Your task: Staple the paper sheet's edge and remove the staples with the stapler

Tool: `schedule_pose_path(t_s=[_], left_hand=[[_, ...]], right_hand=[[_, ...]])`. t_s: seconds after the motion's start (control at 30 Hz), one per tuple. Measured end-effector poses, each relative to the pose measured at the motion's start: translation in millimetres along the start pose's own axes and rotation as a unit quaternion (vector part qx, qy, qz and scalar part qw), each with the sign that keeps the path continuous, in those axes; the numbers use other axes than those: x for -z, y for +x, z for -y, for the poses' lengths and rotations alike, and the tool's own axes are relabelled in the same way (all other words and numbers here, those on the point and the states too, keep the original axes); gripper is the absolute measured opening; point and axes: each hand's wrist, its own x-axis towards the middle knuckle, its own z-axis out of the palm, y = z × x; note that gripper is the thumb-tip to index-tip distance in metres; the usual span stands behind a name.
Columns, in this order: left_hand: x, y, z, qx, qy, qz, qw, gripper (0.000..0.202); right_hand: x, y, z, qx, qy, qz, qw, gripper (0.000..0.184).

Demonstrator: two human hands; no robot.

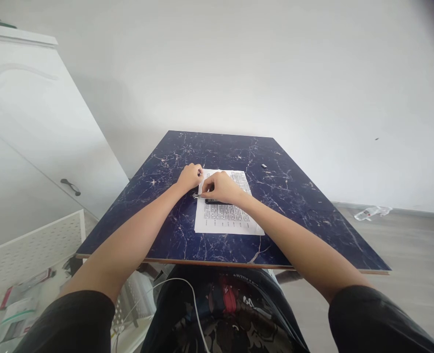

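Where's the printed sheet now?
In the middle of the head view, the printed sheet lies on the blue table, partly hidden by the right hand, the left hand at its far left corner.

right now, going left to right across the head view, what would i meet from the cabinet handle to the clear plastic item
Dark cabinet handle → left hand → right hand → small dark object → clear plastic item.
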Motion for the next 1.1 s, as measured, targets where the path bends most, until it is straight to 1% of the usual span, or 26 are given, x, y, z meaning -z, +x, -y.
schedule_pose_path(t_s=[0.1,0.27,0.5,0.67,0.73,0.77,0.8,0.83,0.9,0.93,0.97,1.0,1.03,1.07,1.1], left_hand=[[0.1,0.6,0.9,-0.005,0.017,0.009,1.000,0.016],[0.0,1.0,1.3,-0.007,0.028,0.013,1.000,0.018],[0.8,0.8,1.7,-0.006,0.029,0.012,1.000,0.019],[-1.5,1.2,0.3,-0.005,0.022,0.012,1.000,0.022],[-1.3,2.6,-0.5,-0.008,0.014,0.016,1.000,0.022],[0.7,3.6,-0.3,-0.009,0.009,0.020,1.000,0.022],[4.7,4.7,0.7,-0.012,0.004,0.025,1.000,0.022],[11.0,5.6,2.4,-0.019,-0.006,0.034,0.999,0.021],[30.8,6.2,8.1,-0.050,-0.046,0.079,0.995,0.020],[43.3,5.5,11.4,-0.078,-0.085,0.122,0.986,0.021],[56.4,4.0,14.4,-0.108,-0.128,0.185,0.968,0.022],[68.8,1.8,16.6,-0.127,-0.170,0.258,0.942,0.023],[79.5,-0.9,17.6,-0.137,-0.206,0.325,0.913,0.025],[87.5,-3.7,17.1,-0.141,-0.231,0.385,0.882,0.027],[92.4,-6.3,15.2,-0.137,-0.251,0.427,0.858,0.032]], right_hand=[[0.7,-0.7,1.1,-0.004,0.014,-0.007,1.000,0.012],[-1.3,0.2,0.7,-0.009,-0.008,-0.009,1.000,0.013],[-4.6,2.6,-6.3,0.016,-0.048,0.007,0.999,0.013],[-8.7,3.4,-8.7,0.037,-0.104,0.037,0.993,0.015],[-6.0,2.6,-6.2,0.042,-0.112,0.047,0.992,0.010],[-2.2,1.4,-5.2,0.044,-0.110,0.049,0.992,0.003],[3.6,-0.4,-4.9,0.043,-0.107,0.050,0.992,0.010],[11.2,-3.0,-5.7,0.037,-0.103,0.050,0.993,0.025],[29.7,-11.0,-12.1,0.006,-0.104,0.062,0.993,0.055],[39.3,-16.3,-17.6,-0.018,-0.108,0.077,0.991,0.064],[47.9,-22.0,-24.2,-0.043,-0.113,0.095,0.988,0.068],[55.1,-27.9,-31.5,-0.060,-0.118,0.111,0.985,0.066],[60.5,-33.7,-38.8,-0.067,-0.119,0.126,0.983,0.058],[63.8,-38.9,-45.8,-0.067,-0.116,0.138,0.981,0.047],[65.3,-43.2,-51.9,-0.063,-0.106,0.144,0.982,0.037]])
